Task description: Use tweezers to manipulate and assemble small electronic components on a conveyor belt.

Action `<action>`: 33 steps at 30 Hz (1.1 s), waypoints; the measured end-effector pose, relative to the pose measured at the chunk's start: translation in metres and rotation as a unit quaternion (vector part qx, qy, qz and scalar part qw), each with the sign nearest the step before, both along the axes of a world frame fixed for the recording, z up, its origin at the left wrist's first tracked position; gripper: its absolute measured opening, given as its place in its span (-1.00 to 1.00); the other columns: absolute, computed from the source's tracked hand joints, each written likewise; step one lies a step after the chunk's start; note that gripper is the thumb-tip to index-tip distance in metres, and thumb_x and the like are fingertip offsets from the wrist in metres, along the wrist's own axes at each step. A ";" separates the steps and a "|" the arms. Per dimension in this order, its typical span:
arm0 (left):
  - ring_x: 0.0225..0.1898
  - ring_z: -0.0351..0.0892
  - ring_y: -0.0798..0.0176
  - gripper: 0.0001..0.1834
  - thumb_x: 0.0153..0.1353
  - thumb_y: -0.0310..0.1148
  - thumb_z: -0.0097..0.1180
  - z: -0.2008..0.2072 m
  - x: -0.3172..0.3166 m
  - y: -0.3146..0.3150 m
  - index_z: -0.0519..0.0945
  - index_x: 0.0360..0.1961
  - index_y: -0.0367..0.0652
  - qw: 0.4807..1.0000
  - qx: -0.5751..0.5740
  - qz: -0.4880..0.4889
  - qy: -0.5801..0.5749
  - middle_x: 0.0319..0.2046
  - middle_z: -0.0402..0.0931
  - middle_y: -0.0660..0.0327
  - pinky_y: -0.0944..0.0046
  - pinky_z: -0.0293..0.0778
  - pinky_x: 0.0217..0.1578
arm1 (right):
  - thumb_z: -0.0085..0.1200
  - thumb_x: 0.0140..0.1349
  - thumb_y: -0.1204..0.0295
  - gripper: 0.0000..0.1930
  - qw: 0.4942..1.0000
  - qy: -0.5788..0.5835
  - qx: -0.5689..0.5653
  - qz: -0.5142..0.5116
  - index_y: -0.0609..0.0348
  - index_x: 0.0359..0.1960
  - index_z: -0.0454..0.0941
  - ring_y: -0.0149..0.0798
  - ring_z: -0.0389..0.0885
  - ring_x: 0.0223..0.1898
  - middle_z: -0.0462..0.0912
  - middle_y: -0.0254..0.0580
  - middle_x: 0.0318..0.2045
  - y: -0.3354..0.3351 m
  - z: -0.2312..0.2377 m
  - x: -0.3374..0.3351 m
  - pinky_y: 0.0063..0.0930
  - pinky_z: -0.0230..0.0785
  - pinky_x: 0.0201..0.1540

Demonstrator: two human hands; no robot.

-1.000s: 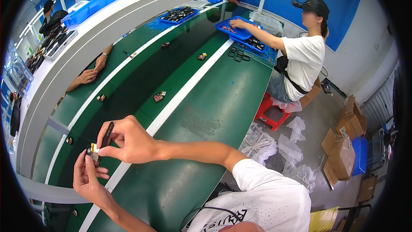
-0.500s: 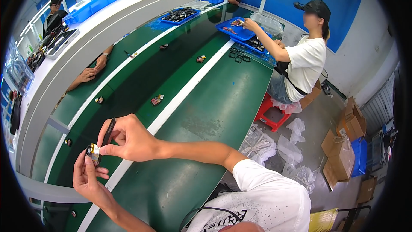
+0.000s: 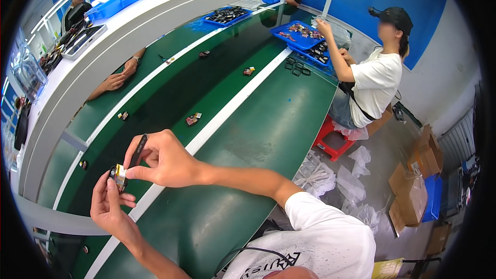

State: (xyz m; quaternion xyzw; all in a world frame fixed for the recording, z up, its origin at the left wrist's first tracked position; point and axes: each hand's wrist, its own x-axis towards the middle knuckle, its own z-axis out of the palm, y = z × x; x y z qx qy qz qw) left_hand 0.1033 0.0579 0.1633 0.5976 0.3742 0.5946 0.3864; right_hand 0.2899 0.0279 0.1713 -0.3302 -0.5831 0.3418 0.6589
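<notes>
Left hand [image 3: 111, 207]: fingers pinching a small black unit [image 3: 119, 178] by its edge
Right hand [image 3: 171, 161]: fingers closed on a slim black tool [image 3: 138, 150], thumb tip at the unit's white part
Unit position: between both hands, raised above the green belt [image 3: 227, 85]
Belt: small loose assemblies [image 3: 194, 119] spaced along it, beside the desk [image 3: 248, 134]
Far desk end: I see a co-worker [image 3: 380, 75] seated near a blue tray [image 3: 279, 33] of parts [image 3: 308, 32], one hand raised

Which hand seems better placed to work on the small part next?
Probably the right hand: it holds the black tool close to the part, which the left hand is holding.
</notes>
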 end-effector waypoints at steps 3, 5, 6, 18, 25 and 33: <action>-0.65 0.52 0.42 -0.74 0.41 -0.44 0.14 0.002 -0.008 -0.004 0.65 -0.01 -0.42 1.000 0.002 0.010 -0.001 -0.35 0.67 0.07 0.51 0.38 -0.66 | 0.37 0.13 0.56 -0.87 1.000 -0.001 0.003 0.013 0.26 -0.31 0.67 -0.70 0.11 -0.70 0.49 -0.45 -0.69 0.001 0.001 -0.006 -0.66 0.02 -0.62; -0.64 0.53 0.41 -0.74 0.41 -0.44 0.14 0.005 -0.007 -0.007 0.65 -0.02 -0.43 1.000 -0.004 0.015 0.002 -0.36 0.67 0.06 0.49 0.40 -0.65 | 0.40 0.12 0.53 -0.85 0.998 -0.023 0.043 -0.032 0.26 -0.31 0.68 -0.72 0.17 -0.68 0.54 -0.43 -0.65 0.003 0.000 -0.013 -0.66 0.01 -0.63; -0.63 0.54 0.41 -0.75 0.40 -0.45 0.14 0.007 -0.007 -0.009 0.65 -0.02 -0.43 1.000 -0.012 0.008 0.002 -0.37 0.68 0.06 0.47 0.43 -0.63 | 0.43 0.10 0.51 -0.83 0.998 -0.022 0.035 -0.037 0.27 -0.31 0.70 -0.72 0.23 -0.66 0.62 -0.39 -0.56 0.004 -0.002 -0.012 -0.66 0.01 -0.63; -0.60 0.63 0.33 -0.76 0.36 -0.52 0.19 0.003 -0.007 -0.011 0.65 -0.03 -0.48 0.992 -0.007 -0.087 -0.088 -0.42 0.68 0.03 0.42 0.54 -0.62 | 0.37 0.09 0.68 -0.90 0.998 -0.029 0.033 -0.053 0.34 -0.35 0.71 -0.73 0.26 -0.66 0.70 -0.31 -0.36 -0.002 -0.007 -0.009 -0.74 -0.03 -0.63; -0.56 0.64 0.36 -0.76 0.35 -0.56 0.19 0.004 -0.009 -0.014 0.63 -0.02 -0.50 0.990 -0.016 -0.093 -0.101 -0.41 0.68 0.04 0.42 0.56 -0.59 | 0.39 0.11 0.65 -0.88 0.997 -0.043 0.026 -0.053 0.35 -0.32 0.70 -0.72 0.25 -0.65 0.67 -0.31 -0.36 -0.004 -0.008 -0.009 -0.72 -0.03 -0.60; -0.56 0.64 0.39 -0.77 0.34 -0.56 0.21 0.001 -0.004 -0.014 0.64 -0.02 -0.46 0.993 -0.007 -0.081 -0.090 -0.44 0.68 0.07 0.43 0.56 -0.58 | 0.39 0.12 0.65 -0.87 0.998 -0.039 0.009 -0.050 0.34 -0.30 0.69 -0.73 0.23 -0.64 0.62 -0.38 -0.41 -0.004 -0.009 -0.007 -0.71 -0.04 -0.59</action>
